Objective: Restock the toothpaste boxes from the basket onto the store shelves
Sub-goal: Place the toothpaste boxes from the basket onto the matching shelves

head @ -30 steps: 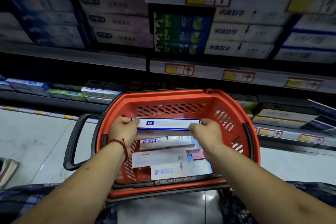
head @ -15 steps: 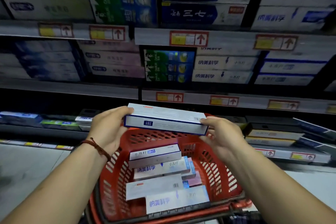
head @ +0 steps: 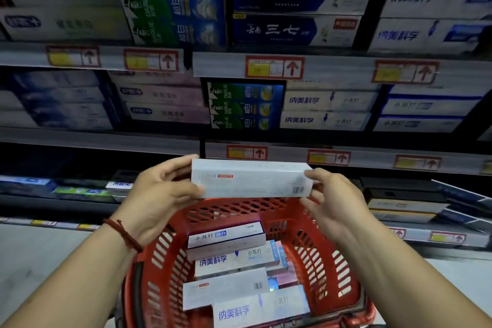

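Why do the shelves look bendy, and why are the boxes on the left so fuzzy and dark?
Head view: the wide-angle lens bows the shelf edges; the left shelf boxes are blurred and dim; the held box and the loose boxes in the basket look sharper and brighter.

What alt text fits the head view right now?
A left hand and right hand hold a white toothpaste box by its ends above a red basket of more toothpaste boxes, before store shelves stocked with toothpaste.
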`<action>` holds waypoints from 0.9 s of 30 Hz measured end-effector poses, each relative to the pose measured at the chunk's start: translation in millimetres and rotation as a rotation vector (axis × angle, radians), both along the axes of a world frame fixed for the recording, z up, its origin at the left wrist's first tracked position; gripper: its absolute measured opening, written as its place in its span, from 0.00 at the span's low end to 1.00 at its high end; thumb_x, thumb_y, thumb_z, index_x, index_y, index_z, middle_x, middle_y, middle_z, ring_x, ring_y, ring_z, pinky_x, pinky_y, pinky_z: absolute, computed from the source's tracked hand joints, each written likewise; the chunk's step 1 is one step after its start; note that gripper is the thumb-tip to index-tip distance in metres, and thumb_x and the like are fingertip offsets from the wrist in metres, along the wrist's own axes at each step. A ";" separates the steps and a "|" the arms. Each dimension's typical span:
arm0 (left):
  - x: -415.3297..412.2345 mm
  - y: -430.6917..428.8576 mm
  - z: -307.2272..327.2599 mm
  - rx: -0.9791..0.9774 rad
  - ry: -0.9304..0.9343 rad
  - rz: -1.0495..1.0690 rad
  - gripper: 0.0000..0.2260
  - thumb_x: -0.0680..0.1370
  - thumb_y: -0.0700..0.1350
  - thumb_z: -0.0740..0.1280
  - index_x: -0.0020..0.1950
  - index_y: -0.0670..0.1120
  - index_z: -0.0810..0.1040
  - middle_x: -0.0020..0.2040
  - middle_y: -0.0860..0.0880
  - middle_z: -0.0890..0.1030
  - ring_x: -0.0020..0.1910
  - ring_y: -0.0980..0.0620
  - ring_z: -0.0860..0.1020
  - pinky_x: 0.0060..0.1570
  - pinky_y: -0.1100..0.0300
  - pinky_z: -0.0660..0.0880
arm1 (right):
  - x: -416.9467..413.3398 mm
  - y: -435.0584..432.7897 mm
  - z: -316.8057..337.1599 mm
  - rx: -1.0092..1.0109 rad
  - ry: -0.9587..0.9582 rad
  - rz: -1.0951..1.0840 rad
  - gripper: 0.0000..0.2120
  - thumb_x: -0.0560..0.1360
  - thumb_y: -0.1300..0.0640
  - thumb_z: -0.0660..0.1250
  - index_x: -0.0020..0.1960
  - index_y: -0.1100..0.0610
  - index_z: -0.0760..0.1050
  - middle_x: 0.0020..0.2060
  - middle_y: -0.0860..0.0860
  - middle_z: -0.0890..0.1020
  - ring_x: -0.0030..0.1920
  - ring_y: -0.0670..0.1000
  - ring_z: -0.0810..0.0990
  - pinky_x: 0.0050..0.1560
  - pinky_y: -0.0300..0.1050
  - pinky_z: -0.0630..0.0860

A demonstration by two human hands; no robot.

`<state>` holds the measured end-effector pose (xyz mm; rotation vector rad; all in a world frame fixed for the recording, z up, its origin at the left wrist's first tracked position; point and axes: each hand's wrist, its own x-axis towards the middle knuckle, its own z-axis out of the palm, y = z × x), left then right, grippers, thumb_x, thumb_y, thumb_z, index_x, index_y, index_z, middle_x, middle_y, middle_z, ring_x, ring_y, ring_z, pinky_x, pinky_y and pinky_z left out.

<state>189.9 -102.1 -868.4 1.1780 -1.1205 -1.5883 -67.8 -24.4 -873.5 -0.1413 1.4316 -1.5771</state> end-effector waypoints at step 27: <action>-7.1 8.9 9.0 0.088 0.282 0.173 0.16 0.81 0.43 0.66 0.64 0.33 0.77 0.57 0.34 0.83 0.56 0.36 0.83 0.50 0.38 0.81 | 0.0 1.5 24.0 -0.270 -0.289 0.122 0.11 0.74 0.72 0.64 0.56 0.68 0.76 0.48 0.65 0.86 0.52 0.63 0.86 0.45 0.46 0.84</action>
